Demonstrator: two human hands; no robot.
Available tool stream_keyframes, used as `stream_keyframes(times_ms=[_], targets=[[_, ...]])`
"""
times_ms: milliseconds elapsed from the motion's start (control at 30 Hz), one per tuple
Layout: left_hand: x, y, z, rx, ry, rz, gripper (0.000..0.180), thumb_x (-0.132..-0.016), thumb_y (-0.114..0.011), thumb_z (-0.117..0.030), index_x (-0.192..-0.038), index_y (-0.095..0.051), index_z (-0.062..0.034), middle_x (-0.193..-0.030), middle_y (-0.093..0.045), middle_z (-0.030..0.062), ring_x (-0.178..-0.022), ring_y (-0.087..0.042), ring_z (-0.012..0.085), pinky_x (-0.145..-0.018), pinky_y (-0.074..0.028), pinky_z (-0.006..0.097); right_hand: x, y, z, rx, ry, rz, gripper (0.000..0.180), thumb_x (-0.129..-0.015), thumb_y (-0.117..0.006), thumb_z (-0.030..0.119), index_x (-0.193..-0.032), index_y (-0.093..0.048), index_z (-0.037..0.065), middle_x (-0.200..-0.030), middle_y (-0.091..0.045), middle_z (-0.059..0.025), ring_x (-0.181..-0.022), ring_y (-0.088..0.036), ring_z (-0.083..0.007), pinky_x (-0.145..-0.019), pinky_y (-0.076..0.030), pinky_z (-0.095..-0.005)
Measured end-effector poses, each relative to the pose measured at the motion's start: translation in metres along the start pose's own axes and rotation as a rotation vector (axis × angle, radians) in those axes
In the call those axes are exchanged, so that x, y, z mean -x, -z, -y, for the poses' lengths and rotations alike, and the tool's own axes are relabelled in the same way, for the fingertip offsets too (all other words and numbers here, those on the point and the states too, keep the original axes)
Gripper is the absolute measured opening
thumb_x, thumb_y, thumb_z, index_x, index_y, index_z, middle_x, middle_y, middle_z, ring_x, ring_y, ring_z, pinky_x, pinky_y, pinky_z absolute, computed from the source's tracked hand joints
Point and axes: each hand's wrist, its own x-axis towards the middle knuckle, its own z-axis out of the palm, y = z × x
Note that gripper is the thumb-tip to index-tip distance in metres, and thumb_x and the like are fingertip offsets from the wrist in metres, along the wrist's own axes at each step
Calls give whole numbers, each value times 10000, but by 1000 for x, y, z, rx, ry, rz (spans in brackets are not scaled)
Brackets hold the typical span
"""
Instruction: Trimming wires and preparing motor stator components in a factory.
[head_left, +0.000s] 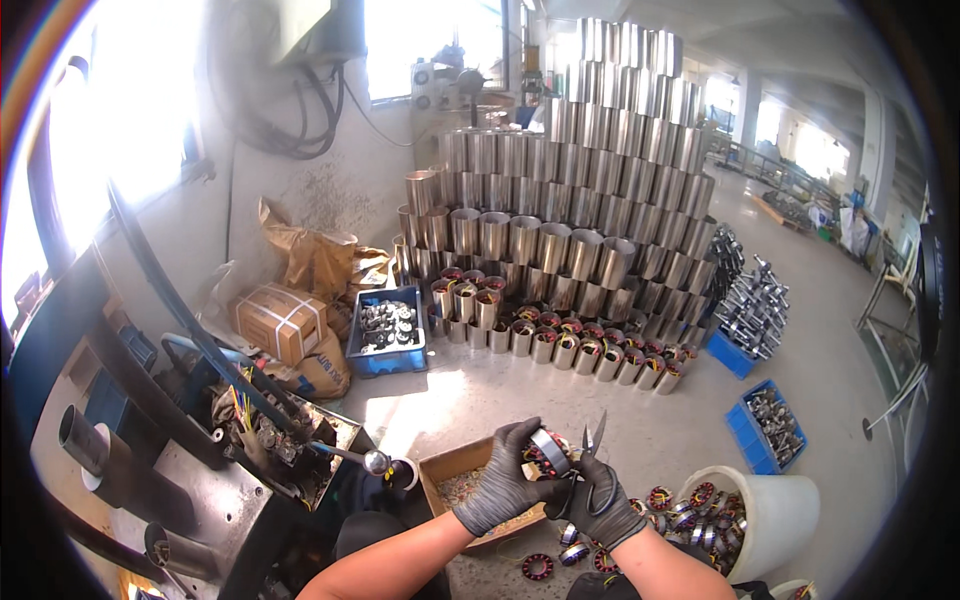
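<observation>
My left hand, in a dark grey glove, is closed around a motor stator, a silver ring with dark and reddish windings inside. Scissors are in my gloved right hand, blades pointing up and slightly parted just right of the stator. Both hands are close together, above the right side of a cardboard box with small scraps in it. More stators lie on the floor beneath my right forearm, and several fill a tipped white bucket to the right.
Stacked steel cylinders rise high ahead, with short cylinders holding wound parts before them. Blue crates of metal parts stand left and right. A machine with a ball-ended lever is close on my left.
</observation>
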Motion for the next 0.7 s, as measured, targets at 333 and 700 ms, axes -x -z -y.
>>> stream_keyframes(times_ms=[333,700], targets=[[-1,-12,22,76,49,180,654,-835,-786,-157,-1397,-461,-77,-1366,-448,166,-1298,-467,301,-1091,-418,391,-24,53,-3,-68,286,-219,189,-817,-701,12,-947,-596,101,-921,-682,-78,-820,-666,-225,-725,-576,-376],[0,-23,50,321,288,236,523,-860,-683,24,-1346,-503,-46,-1288,-559,108,-1219,-555,193,-1050,-461,329,-26,26,-7,161,166,-354,640,-814,-780,83,-1306,-376,24,-1007,-611,-132,-767,-658,-213,-548,-560,-316]])
